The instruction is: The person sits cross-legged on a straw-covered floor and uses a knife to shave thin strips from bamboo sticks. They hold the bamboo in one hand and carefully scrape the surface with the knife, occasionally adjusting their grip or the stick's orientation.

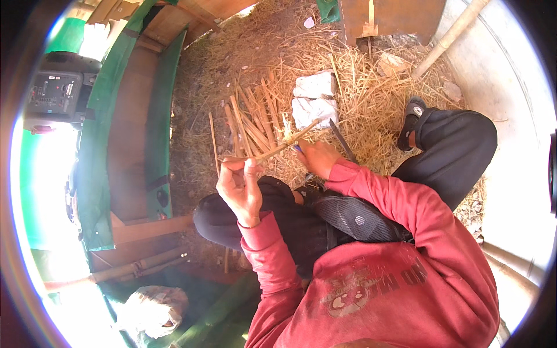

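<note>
The head fisheye looks steeply down from just above the red sweatshirt [383, 290] at five o'clock; left hand [239, 188] and right hand [319, 159] lie near, mid-view; it faces straw-strewn ground [272, 43] at twelve; pale wall [513, 168] curves at three.

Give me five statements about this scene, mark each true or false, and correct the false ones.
1. The left hand holds a wooden stick. True.
2. The right hand rests on a shoe. False: it is at the stick, with something blue showing at its fingers.
3. The two white blocks stand apart at opposite edges of the picture. False: they lie next to each other, near the stick's far end.
4. Loose wooden strips lie left of the blocks. True.
5. The sleeves are green. False: they are red.
</note>
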Demonstrator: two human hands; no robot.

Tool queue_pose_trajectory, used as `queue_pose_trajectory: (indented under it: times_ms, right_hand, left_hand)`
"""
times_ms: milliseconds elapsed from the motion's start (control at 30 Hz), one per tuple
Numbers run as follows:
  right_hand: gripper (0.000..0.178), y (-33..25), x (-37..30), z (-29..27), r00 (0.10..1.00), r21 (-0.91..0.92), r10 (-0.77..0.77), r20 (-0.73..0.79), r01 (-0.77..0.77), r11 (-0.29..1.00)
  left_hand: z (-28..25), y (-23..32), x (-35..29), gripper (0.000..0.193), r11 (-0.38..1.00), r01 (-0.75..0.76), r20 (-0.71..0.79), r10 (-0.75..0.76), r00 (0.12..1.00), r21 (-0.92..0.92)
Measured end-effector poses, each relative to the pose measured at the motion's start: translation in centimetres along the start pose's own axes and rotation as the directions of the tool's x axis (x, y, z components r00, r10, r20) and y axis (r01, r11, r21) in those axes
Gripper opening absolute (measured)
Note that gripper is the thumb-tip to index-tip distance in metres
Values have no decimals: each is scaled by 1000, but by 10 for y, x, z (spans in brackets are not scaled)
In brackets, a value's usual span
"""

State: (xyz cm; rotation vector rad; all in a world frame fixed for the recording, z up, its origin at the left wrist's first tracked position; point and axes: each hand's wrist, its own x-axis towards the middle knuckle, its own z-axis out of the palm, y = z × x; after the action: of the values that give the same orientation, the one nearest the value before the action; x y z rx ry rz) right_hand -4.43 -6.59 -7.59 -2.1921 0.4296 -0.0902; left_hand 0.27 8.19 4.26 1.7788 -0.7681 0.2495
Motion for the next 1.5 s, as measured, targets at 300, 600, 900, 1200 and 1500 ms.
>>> queue_pose_trajectory:
  times_ms: [300,600,900,1200,1500]
  right_hand:
    - [27,17,5,-5,991,-110,-127,-45,121,987]
    - [27,-60,-39,-49,947,265,-322,4,310,913]
    - [22,-36,-32,-16,977,-151,-206,44,211,966]
    - [26,-31,-28,-18,959,100,-280,-42,283,954]
    - [29,-11,-21,-7,994,-8,-111,12,112,994]
  left_hand:
    - [5,-4,-8,16,997,-6,-1,6,1000,-79]
    - [-5,4,-11,15,996,-24,54,20,998,89]
    - [-14,0,-20,13,983,-19,17,16,1000,184]
    - [-7,1,-21,10,995,1,-29,2,1000,98]
    - [-1,-1,-24,12,989,-37,-13,39,999,146]
